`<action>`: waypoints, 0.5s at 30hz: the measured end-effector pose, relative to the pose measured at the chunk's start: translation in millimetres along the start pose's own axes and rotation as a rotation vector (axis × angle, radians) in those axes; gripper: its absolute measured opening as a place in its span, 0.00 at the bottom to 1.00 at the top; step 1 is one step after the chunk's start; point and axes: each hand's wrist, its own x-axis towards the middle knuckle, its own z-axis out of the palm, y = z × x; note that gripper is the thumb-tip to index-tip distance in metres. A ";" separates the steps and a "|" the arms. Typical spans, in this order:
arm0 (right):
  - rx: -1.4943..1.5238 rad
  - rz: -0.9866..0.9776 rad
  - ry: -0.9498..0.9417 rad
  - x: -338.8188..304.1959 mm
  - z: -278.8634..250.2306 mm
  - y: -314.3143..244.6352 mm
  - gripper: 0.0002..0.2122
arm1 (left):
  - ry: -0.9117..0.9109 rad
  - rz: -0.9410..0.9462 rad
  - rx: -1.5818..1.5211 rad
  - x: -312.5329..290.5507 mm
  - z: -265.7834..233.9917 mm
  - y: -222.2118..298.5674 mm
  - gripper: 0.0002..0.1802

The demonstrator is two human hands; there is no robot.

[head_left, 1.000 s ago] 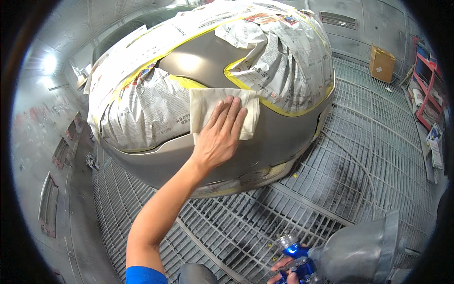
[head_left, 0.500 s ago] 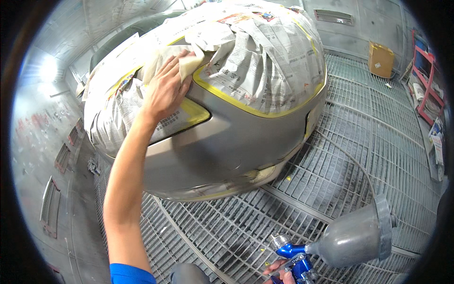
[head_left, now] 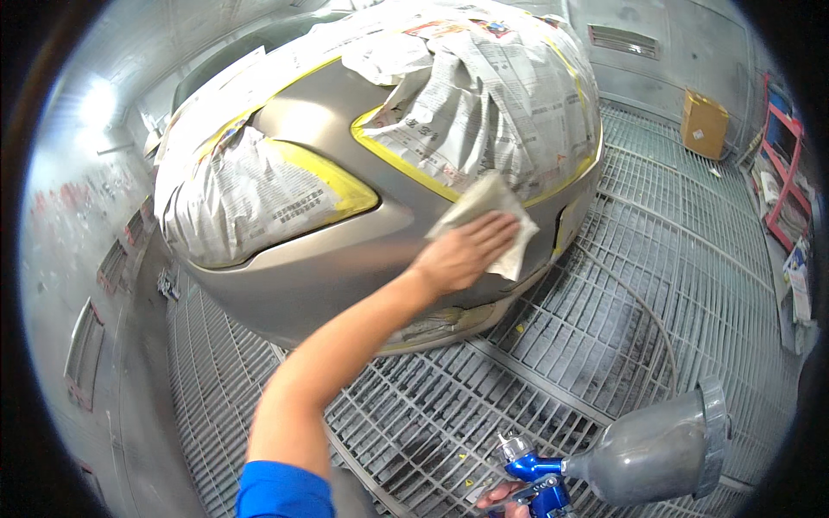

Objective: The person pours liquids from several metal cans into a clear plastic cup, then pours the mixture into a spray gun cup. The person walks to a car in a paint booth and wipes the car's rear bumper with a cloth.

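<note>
Your left hand [head_left: 466, 252] lies flat and open on a pale folded cloth [head_left: 485, 217], pressing it against the bare tan panel of a car bumper [head_left: 345, 268] just below the yellow masking tape [head_left: 406, 168] and the newspaper masking [head_left: 484, 95] that wraps the upper bodywork. By the look of it, this is the wipe-down step on the exposed paint surface. Your right hand [head_left: 505, 499], barely in view at the lower edge, grips the blue handle of a spray gun [head_left: 622, 457] with its grey cup tipped sideways, held low and well apart from the panel. Any further pass calls for even pressure along the curve and for keeping the cloth off the tape edge, so the masking does not lift. You stand on a steel grating floor [head_left: 604, 345] in a grey-walled booth; a hose [head_left: 635, 298] trails across the grate, a cardboard box [head_left: 704, 125] sits by the far wall, and a red rack [head_left: 781, 173] stands at the right.
</note>
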 end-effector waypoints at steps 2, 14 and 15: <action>0.046 0.029 -0.036 -4.3 6.1 5.1 0.16 | -0.027 0.005 0.112 18.8 11.8 14.8 0.35; 0.060 -0.002 0.161 9.6 -9.2 -24.3 0.17 | -0.269 -0.108 0.087 -43.2 -45.0 3.4 0.46; 0.090 0.011 0.175 8.7 -11.5 -19.2 0.16 | -0.224 -0.080 0.161 -18.2 -43.3 0.5 0.46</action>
